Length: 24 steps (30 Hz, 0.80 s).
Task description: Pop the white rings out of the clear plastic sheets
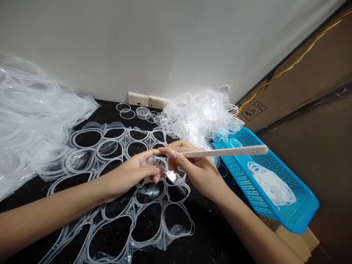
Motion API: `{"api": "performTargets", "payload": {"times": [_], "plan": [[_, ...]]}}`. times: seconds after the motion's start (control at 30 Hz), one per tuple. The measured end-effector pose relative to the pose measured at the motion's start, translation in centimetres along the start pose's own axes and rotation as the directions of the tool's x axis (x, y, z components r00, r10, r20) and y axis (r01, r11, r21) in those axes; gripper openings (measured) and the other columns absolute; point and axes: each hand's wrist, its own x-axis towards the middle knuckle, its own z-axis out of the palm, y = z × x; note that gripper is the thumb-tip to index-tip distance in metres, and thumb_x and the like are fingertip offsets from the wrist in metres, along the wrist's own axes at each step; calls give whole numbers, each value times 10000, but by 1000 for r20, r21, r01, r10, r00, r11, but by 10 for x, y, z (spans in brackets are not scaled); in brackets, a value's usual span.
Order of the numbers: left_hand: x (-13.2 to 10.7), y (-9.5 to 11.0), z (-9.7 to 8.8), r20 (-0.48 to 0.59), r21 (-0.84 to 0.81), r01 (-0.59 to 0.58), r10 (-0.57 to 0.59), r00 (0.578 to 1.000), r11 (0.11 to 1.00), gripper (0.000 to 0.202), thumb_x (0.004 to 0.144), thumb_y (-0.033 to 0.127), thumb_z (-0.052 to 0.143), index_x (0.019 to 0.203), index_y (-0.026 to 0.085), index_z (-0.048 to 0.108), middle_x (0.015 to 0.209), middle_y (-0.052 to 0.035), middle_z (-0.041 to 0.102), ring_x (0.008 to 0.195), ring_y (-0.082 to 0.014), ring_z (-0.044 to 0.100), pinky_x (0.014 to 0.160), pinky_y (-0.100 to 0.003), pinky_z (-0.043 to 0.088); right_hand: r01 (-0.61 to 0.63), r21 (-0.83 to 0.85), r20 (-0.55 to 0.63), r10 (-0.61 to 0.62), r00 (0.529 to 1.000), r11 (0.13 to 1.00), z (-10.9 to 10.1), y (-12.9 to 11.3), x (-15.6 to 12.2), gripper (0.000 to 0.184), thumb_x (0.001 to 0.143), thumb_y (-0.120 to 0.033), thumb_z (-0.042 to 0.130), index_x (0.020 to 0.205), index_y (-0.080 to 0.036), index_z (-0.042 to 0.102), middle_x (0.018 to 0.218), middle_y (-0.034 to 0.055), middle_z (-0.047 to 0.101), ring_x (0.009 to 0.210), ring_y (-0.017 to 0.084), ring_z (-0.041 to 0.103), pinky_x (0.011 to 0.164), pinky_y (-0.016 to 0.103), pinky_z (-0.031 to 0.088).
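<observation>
A long pale flat-looking stick (pixel 228 150) rests in the grip of my right hand (pixel 199 165); its front end is hidden by the fingers, so I cannot tell what kind of tool it is. Close beside it, my left hand (pixel 139 170) pinches a piece of clear plastic (pixel 150 162) between thumb and fingers. The fingertips of both hands meet or nearly meet. Below them a translucent plastic sheet with large round holes (pixel 133 211) lies spread on the black table (pixel 209 234).
Heaped clear plastic sheets (pixel 30 121) fill the left side. Thin plastic rings (pixel 203 113) are piled at the back, near loose clear discs (pixel 127 113). A blue basket (pixel 299 220) at right holds white rings (pixel 272 185). Behind stand a pale wall (pixel 123 44) and cardboard (pixel 308 95).
</observation>
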Motion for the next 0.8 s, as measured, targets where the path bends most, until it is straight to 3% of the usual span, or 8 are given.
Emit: {"api": "performTargets", "payload": {"times": [0.17,0.3,0.4,0.47,0.5,0.57,0.67,0.8], "plan": [[-1,20,-11,-282,-244,-111,39,959,963,320,837,188,423,1147,148,493,406,79,397,671,-126,576,769,-292,458,-157,312,-42,179,983,937,-8,28,10,246,832,-388,503,911,-200,642,814,34,632,688,116,598,612,265,505],[-9,41,-24,-306,-387,-293,178,935,875,287,824,122,384,1055,188,541,383,94,408,381,-66,470,520,-204,476,-137,202,-54,151,987,970,-5,37,11,229,846,-370,488,894,-217,651,999,41,624,856,133,595,760,293,497],[-18,40,-31,-151,-169,-323,300,942,931,269,829,149,388,982,260,579,723,34,650,392,-59,511,371,-171,409,-56,-64,178,67,982,996,-1,34,6,214,855,-321,486,907,-196,652,889,39,630,812,124,579,767,287,477],[-25,27,-29,-10,228,-341,353,936,912,285,831,136,378,913,259,621,933,10,664,577,-96,609,492,-206,484,53,-185,325,10,946,981,2,34,3,194,856,-280,487,867,-169,646,823,38,622,777,123,560,730,274,470],[-28,17,-27,56,455,-368,386,921,811,305,828,117,368,898,246,635,953,0,666,676,-116,627,595,-238,509,88,-223,371,1,929,971,2,35,1,190,858,-266,483,837,-159,639,799,37,616,759,123,552,711,269,466],[-34,-6,-18,203,786,-435,482,852,440,329,814,89,358,973,201,624,927,-37,680,817,-160,628,704,-291,509,83,-275,405,37,913,958,1,37,-2,206,868,-259,465,795,-147,621,771,34,603,738,121,544,685,260,459],[-41,-37,0,382,896,-443,544,747,-21,348,802,43,357,1056,117,583,1003,-110,667,963,-203,592,704,-290,500,-8,-320,385,138,913,947,-2,39,-8,265,886,-295,429,772,-140,611,729,27,581,696,114,540,643,244,455],[-47,-55,19,373,928,-315,489,788,-200,381,781,23,353,1100,79,554,1124,-157,607,1025,-249,561,583,-284,467,-67,-315,332,177,926,947,-5,39,-16,335,918,-312,346,849,-138,624,743,34,576,679,108,542,639,243,459]]}}
